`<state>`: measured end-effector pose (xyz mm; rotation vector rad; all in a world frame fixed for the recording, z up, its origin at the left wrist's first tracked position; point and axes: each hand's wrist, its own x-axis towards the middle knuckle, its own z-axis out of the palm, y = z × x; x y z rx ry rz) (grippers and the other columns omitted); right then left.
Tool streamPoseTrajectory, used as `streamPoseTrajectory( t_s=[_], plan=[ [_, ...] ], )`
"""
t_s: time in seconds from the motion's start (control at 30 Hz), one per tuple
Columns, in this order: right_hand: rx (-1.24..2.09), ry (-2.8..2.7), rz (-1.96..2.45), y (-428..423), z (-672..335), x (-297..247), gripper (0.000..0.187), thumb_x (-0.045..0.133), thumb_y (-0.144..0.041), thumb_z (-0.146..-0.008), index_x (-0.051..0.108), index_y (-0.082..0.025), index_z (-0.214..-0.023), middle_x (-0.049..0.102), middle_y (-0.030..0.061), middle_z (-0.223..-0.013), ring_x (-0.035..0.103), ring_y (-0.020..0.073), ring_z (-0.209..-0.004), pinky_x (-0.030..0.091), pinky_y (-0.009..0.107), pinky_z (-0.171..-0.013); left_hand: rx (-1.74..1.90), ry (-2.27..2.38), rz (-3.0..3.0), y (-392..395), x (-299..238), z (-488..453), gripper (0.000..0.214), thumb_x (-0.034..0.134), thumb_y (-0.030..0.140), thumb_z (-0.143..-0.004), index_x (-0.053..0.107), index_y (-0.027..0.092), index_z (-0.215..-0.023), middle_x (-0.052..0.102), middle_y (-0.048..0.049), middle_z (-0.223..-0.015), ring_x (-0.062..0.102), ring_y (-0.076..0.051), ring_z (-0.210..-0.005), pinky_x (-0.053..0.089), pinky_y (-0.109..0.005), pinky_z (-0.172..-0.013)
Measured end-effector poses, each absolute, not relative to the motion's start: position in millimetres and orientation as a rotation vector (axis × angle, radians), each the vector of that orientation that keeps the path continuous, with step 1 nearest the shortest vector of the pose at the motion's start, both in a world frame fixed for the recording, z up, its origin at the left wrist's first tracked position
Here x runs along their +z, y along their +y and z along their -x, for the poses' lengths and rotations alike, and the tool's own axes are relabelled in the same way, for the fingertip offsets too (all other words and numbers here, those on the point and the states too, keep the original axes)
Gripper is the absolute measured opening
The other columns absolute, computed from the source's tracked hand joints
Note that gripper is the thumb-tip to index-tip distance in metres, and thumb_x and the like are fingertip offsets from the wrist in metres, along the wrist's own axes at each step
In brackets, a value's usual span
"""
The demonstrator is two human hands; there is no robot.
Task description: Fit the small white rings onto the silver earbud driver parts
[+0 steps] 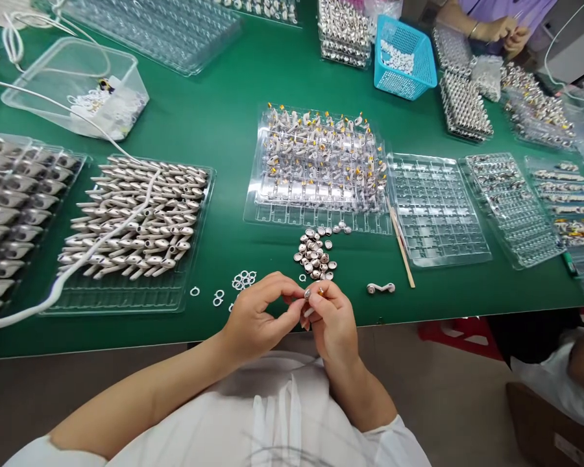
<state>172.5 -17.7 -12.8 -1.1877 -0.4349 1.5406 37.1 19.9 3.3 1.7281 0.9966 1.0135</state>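
My left hand (267, 312) and my right hand (333, 318) meet at the table's front edge, both closed in a pinch. Between the fingertips shows a small silvery round cap (307, 294), with the left thumb and fingers at it. My right fingers hold a small white part with an orange bit (321, 292), mostly covered by the fingers. Just beyond the hands lies a pile of silvery round caps (315, 254). White rings (244, 279) lie to the left of my left hand. A white bar-shaped part with round ends (381, 288) rests at the right.
A clear tray stack (316, 211) of orange-tipped parts stands ahead, a clear tray (440, 214) and wooden stick (401, 250) right. Left are a tray of long grey pieces (126, 295), a white cable (97, 250) and a plastic tub (34, 87). A blue basket (403, 81) stands near a co-worker's hands (509, 35).
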Motion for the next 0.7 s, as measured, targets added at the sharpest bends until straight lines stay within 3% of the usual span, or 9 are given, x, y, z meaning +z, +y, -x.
streamPoseTrajectory(
  t_s=[0.4,0.7],
  plan=[
    [1.487,-0.432,1.149,-20.3,-164.6,-13.9,0.02,0.07,-0.033,-0.078,0.056,-0.02,-0.082,0.054,-0.0057,-0.058,0.05,0.0081,-0.046,0.038,0.019,-0.045,1.091,0.988,-1.782,18.1,-0.9,-34.8,0.009,0.06,0.008,-0.083,0.064,0.016,-0.086,0.068,-0.0043,-0.077,0.062,-0.013,-0.068,0.051,-0.025,-0.064],
    [1.541,-0.452,1.134,-21.2,-167.2,-13.8,0.016,0.068,-0.03,-0.078,0.058,-0.018,-0.075,0.06,-0.002,-0.061,0.054,0.01,-0.052,0.042,0.021,-0.048,1.222,0.977,-1.95,17.3,-5.4,-36.0,0.012,0.059,0.005,-0.08,0.062,0.016,-0.085,0.066,-0.0039,-0.073,0.06,-0.014,-0.067,0.051,-0.027,-0.064]
  ],
)
